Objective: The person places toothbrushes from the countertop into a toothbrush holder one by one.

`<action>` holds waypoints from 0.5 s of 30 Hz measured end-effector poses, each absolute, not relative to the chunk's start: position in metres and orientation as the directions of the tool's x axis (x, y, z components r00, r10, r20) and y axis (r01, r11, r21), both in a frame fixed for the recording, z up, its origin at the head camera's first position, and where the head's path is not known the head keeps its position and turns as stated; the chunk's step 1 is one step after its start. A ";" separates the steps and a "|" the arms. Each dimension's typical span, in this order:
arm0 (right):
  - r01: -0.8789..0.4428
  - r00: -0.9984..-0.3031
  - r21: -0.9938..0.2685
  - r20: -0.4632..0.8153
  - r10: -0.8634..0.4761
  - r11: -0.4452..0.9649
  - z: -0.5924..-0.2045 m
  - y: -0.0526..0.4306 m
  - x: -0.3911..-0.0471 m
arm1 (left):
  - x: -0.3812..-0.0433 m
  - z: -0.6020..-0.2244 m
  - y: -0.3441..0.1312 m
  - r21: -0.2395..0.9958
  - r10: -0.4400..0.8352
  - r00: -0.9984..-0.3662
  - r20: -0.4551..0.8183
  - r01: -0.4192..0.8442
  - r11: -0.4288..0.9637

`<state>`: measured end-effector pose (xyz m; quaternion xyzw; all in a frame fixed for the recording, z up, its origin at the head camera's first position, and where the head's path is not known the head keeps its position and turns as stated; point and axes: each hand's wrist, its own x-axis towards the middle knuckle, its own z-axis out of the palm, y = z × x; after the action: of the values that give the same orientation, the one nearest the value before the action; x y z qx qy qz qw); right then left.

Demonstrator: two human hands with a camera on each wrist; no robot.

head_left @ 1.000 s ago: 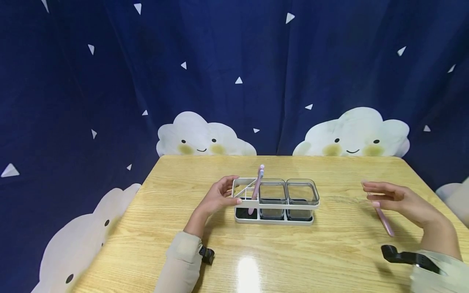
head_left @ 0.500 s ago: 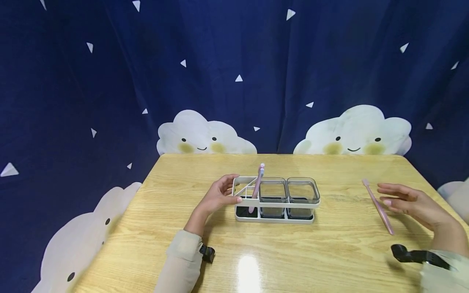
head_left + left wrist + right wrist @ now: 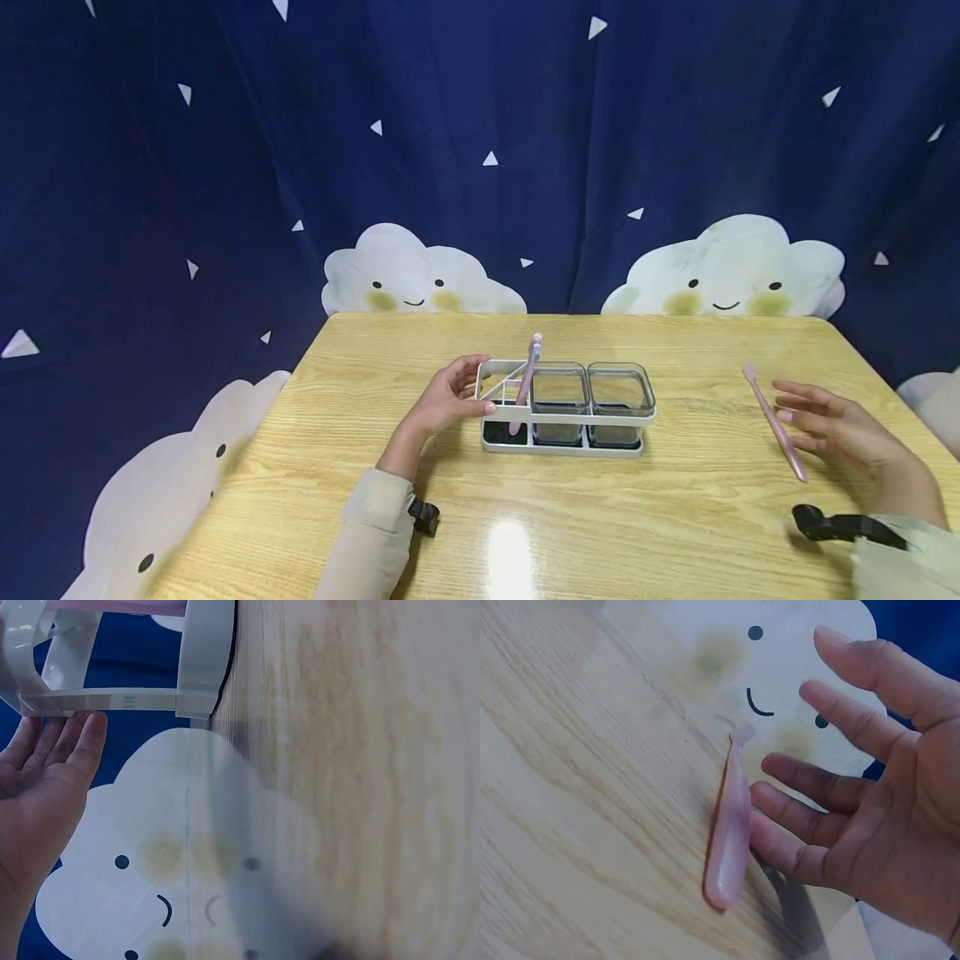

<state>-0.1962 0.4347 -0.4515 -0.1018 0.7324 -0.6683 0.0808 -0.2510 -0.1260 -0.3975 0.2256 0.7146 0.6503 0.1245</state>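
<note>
In the head view a white toothbrush holder (image 3: 570,450) stands mid-table. A pink toothbrush (image 3: 525,383) leans upright in its left section, head above the upper frame. My left hand (image 3: 446,400) grips the holder's left end, thumb at the front and fingers at the back corner. The left wrist view shows the fingers (image 3: 52,754) against the frame's end, the thumb hidden. A second pink toothbrush (image 3: 780,433) lies on the table to the right, handle towards me. My right hand (image 3: 843,425) is just right of it, fingers spread and gently bent, holding nothing; its fingertips are close to the handle (image 3: 730,847).
Two clear square cups (image 3: 558,392) sit side by side in the holder's middle and right sections. Underneath is a light wooden table (image 3: 375,350). A dark blue curtain (image 3: 450,108) with white clouds hangs behind its far edge. Each wrist carries a black camera strap.
My right hand has moved right from over the loose toothbrush, uncovering its head, and its fingers have spread. The left hand and the holder stay where they were.
</note>
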 end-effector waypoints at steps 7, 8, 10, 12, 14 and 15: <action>0.042 -0.953 -0.999 -0.037 -0.300 -0.011 -0.452 0.433 -0.201 | -0.251 -0.398 -0.124 0.987 0.487 -0.867 0.110 0.153 0.049; 0.052 -0.954 -0.999 -0.048 -0.297 -0.008 -0.453 0.434 -0.203 | -0.251 -0.398 -0.124 0.987 0.488 -0.866 0.109 0.151 0.048; 0.077 -0.952 -0.997 -0.071 -0.298 -0.008 -0.454 0.437 -0.205 | -0.252 -0.398 -0.123 0.987 0.490 -0.865 0.109 0.152 0.049; 0.094 -0.949 -0.996 -0.092 -0.300 0.010 -0.455 0.439 -0.208 | -0.252 -0.398 -0.123 0.986 0.491 -0.864 0.113 0.157 0.049; 0.107 -0.947 -0.993 -0.115 -0.300 0.043 -0.455 0.441 -0.210 | -0.252 -0.399 -0.123 0.985 0.489 -0.864 0.118 0.165 0.054; 0.118 -0.944 -0.992 -0.128 -0.303 0.050 -0.455 0.442 -0.212 | -0.252 -0.399 -0.123 0.984 0.486 -0.865 0.122 0.170 0.056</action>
<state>-0.2120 0.4422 -0.4553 -0.0653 0.7081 -0.6861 0.1535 -0.2524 -0.1234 -0.3991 0.2292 0.7162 0.6478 0.1221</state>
